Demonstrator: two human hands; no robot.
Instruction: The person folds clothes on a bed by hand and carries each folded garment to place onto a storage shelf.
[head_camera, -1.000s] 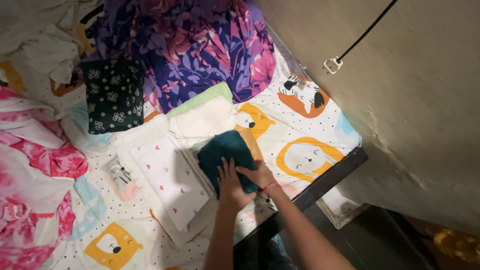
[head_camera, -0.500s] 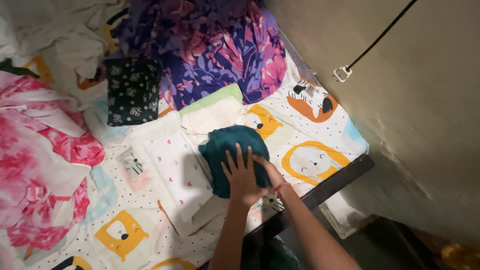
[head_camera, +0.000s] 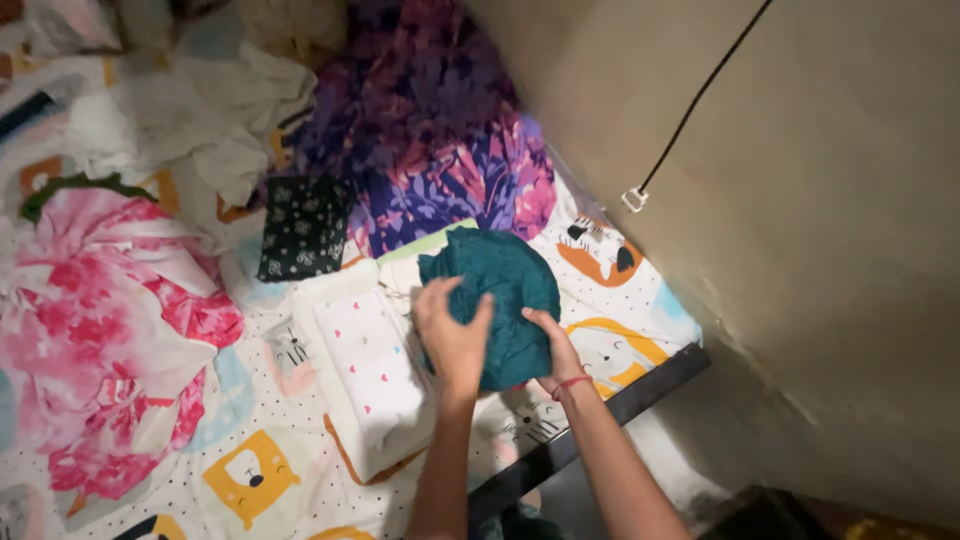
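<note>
A dark teal cloth (head_camera: 500, 290) is lifted off the bed, bunched between both hands. My left hand (head_camera: 452, 335) grips its left side with fingers spread over the fabric. At the lower right edge, my right hand (head_camera: 553, 345) pinches it; a red thread circles that wrist. Just left of the hands, a folded white cloth with small pink hearts (head_camera: 372, 375) lies flat on the bed sheet (head_camera: 250, 470), which is printed with cartoon animals.
A purple and pink floral garment (head_camera: 440, 150) lies heaped behind. A folded black patterned cloth (head_camera: 303, 228) sits left of it, and a pink and white garment (head_camera: 110, 330) is piled at far left. A beige wall (head_camera: 830, 250) with a hanging cord (head_camera: 690, 110) borders the bed's right edge.
The teal cloth was lying flat under my hands on the folded pile; both hands have now gathered it and raised it off the bed. The view shifted right and up.
</note>
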